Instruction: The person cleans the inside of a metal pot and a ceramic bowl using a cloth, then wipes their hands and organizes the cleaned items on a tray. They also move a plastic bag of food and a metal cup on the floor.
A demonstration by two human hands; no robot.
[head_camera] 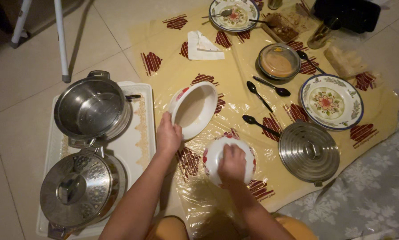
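My left hand (168, 136) grips the rim of a white bowl-shaped dish with a red pattern (194, 109) and holds it tilted up on its edge, its hollow inside facing the camera. My right hand (232, 162) rests closed on top of a round white lid with red flowers (215, 156), which lies on the yellow plastic floor mat (239, 93). The two pieces are close together but apart.
A white tray (137, 146) at left carries an open steel pot (91, 108) and a lidded steel pot (77, 186). On the mat lie a steel lid (309, 151), floral plates (331, 102), black spoons (258, 94), a covered bowl (279, 61) and a folded napkin (202, 46).
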